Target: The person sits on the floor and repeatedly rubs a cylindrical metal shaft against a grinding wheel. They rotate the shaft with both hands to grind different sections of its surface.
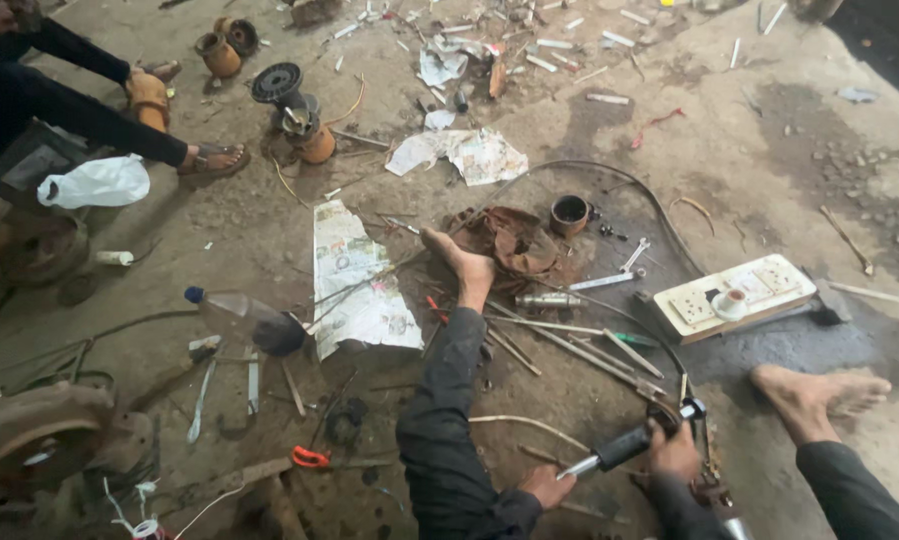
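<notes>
I sit on a dirty concrete floor with my legs in dark trousers and my bare feet [818, 392] stretched out. My right hand [675, 452] grips the rear end of a black-handled tool [622, 447] low in the view. The tool's thin metal shaft [577, 467] points left and down to my left hand [548, 487]. That hand's fingers curl around the tip. A small metal part [712, 492] lies just below my right hand. Thin metal rods [570, 345] lie scattered between my legs.
A white socket board [735, 295] and a hammer [828, 305] lie to the right. Rusty parts [515, 240], newspaper [355, 285], a plastic bottle [245, 320] and orange-handled pliers [310, 458] litter the floor. Another person [60, 100] sits at top left beside a white bag [95, 183].
</notes>
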